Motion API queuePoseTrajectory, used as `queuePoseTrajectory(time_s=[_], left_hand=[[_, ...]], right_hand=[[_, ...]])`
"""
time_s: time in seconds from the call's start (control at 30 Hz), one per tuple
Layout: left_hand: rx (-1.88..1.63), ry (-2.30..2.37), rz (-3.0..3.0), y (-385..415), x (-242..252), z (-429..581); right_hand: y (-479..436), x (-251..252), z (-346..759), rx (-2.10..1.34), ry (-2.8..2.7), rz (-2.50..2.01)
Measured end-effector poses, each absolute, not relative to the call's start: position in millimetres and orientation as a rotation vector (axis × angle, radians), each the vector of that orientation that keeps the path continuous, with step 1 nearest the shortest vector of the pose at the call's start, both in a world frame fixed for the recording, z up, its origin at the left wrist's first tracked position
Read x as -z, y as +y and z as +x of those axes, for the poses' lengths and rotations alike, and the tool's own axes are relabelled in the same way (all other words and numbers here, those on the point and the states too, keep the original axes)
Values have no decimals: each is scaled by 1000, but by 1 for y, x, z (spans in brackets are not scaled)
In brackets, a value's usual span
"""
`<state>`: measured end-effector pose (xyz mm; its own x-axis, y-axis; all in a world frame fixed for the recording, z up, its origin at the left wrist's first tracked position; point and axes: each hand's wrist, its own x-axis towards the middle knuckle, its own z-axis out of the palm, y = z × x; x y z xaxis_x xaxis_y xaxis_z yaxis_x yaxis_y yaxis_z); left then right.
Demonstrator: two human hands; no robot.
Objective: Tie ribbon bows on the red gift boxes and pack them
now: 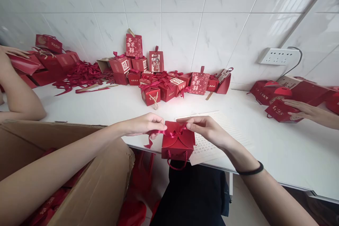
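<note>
A red gift box (177, 145) with a scalloped folded top and a red rope handle stands at the table's front edge. Across its top runs a red satin ribbon (173, 134). My left hand (145, 125) pinches one part of the ribbon just left of the box, and a loose ribbon tail hangs below the fingers. On the other side, my right hand (205, 129) is closed on the ribbon at the box's top right corner. Sheets of lined, handwritten paper (212, 141) lie partly under the box and right hand.
Red boxes and bags (166, 86) crowd the wall behind, beside a heap of loose ribbons (84, 72). An open cardboard carton (106, 169) with red items stands front left. Another person's hand (304, 110) touches a red box at right; another person's arm (21, 81) reaches in at left.
</note>
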<state>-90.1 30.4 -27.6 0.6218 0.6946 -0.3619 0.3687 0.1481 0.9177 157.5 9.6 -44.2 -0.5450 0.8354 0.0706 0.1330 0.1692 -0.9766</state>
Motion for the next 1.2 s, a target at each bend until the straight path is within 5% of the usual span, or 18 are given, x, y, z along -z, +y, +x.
queuePoseTrajectory(time_s=[0.73,1.2], left_hand=[[-105,1214,2490,1,-17,-81],[-9,1131,3100,-6,-27,-65]], right_hand=[[11,65,116,-1008,-1948,-879],[11,76,109,-1113,-1707,-818]])
